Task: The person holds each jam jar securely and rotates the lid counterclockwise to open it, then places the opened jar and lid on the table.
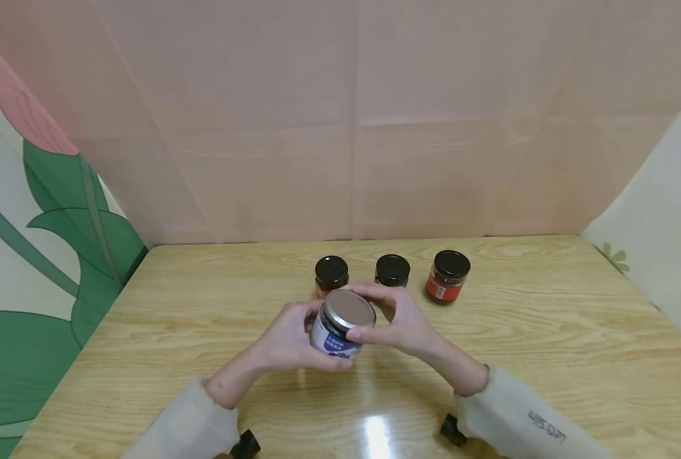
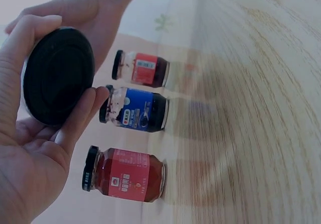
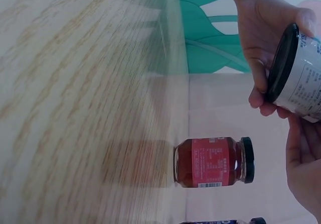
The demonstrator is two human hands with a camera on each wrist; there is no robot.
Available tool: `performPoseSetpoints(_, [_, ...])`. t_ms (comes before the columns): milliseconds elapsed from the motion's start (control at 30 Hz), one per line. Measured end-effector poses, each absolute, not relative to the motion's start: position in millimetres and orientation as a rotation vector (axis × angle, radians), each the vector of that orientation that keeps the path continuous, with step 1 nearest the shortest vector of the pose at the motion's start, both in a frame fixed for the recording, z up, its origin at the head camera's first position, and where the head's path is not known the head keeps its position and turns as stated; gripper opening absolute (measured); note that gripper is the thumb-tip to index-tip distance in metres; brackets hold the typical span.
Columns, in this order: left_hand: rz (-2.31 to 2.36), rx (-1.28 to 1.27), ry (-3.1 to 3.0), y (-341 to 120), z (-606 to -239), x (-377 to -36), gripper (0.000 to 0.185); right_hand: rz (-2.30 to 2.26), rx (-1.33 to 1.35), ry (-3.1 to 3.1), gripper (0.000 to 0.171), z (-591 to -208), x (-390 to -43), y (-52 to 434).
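Note:
A squat can with a white and blue label and a flat brownish top is held tilted above the table. My left hand grips its lower left side, thumb along the front. At the rim, the fingers and thumb of my right hand hold the can from the right. In the left wrist view its black base faces the camera. The right wrist view shows small print on its pale side, the black base cupped by the left fingers.
Behind the hands three black-lidded glass jars stand in a row: a pink-labelled jar, a blue-labelled jar and a red-labelled jar. The wood-grain table ends at a pinkish wall covering.

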State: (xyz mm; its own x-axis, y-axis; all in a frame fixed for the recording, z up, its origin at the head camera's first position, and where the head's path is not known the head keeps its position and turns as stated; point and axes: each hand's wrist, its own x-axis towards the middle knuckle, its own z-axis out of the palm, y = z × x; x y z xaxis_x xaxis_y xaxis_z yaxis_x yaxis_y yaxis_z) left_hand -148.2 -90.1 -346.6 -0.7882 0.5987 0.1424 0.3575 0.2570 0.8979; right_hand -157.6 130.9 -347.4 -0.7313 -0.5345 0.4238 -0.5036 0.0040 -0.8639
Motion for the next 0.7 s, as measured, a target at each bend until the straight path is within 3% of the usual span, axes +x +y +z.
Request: performPoseSetpoints(700, [1.530,0.996,2.169,-95.0,-348.7,-150.5,0.057,-1.864,-1.287,2.130,0.052,-348.9,-159.4,130.8])
